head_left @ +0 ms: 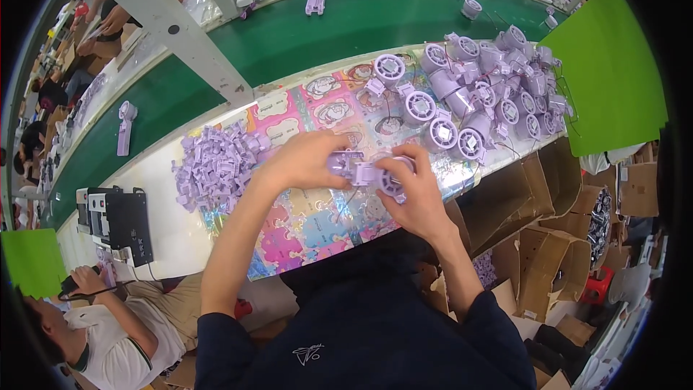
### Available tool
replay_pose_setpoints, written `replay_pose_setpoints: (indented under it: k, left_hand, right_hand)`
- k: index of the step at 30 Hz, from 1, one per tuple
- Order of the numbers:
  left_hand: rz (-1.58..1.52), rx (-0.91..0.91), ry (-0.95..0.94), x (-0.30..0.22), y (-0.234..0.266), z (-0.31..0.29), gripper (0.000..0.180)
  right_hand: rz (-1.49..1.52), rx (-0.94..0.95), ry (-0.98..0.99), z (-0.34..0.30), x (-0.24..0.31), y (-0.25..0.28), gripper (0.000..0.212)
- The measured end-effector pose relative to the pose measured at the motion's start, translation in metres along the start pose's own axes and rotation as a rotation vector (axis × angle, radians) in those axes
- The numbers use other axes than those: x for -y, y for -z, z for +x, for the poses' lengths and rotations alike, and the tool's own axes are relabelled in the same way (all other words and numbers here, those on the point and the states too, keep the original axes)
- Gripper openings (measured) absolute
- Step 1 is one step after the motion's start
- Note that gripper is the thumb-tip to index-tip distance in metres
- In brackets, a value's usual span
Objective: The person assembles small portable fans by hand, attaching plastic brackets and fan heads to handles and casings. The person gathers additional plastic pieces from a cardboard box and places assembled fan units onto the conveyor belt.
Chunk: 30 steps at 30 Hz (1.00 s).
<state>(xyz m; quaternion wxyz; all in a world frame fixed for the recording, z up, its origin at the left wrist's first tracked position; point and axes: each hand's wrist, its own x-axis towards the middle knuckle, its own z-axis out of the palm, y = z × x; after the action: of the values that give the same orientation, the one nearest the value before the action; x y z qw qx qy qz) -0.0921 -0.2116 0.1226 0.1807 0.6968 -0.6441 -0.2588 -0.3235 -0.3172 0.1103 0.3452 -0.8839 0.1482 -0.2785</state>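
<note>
My left hand (310,162) is closed on a small lavender plastic piece (345,162) over the middle of the table. My right hand (417,198) grips a round lavender fan housing (390,179), thumb and fingers around its rim. The housing's small square neck points left and meets the piece in my left hand; I cannot tell whether the two are joined. A thin wire hangs below them. To the left lies a heap of small lavender plastic pieces (220,166). At the right is a pile of similar fan housings (462,97) with thin wires.
A colourful printed mat (307,220) covers the table under my hands. Beyond runs a green conveyor belt (289,40) carrying scattered lavender parts. A grey metal post (170,29) rises at its edge. Black boxes (115,220) stand left, beside a seated person (123,328). Cardboard boxes (545,267) stand right.
</note>
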Motion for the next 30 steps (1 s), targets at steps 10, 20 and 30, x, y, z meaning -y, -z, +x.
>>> replay_pose_setpoints:
  k: [10,20,30]
  left_hand:
    - [-0.125,-0.025,0.025,-0.009,-0.007,-0.018,0.053]
    - [-0.564,-0.252,0.205,0.009,-0.021,-0.028,0.040]
    - [-0.480,-0.608,0.729,0.107,0.055,0.098,0.055]
  right_hand:
    - [-0.208,0.069,0.115,0.001,0.008,-0.001,0.057]
    - [-0.074,-0.033,0.218,0.022,-0.006,-0.019,0.068]
    - [0.112,0.234,0.368,0.038,0.008,-0.139,0.054]
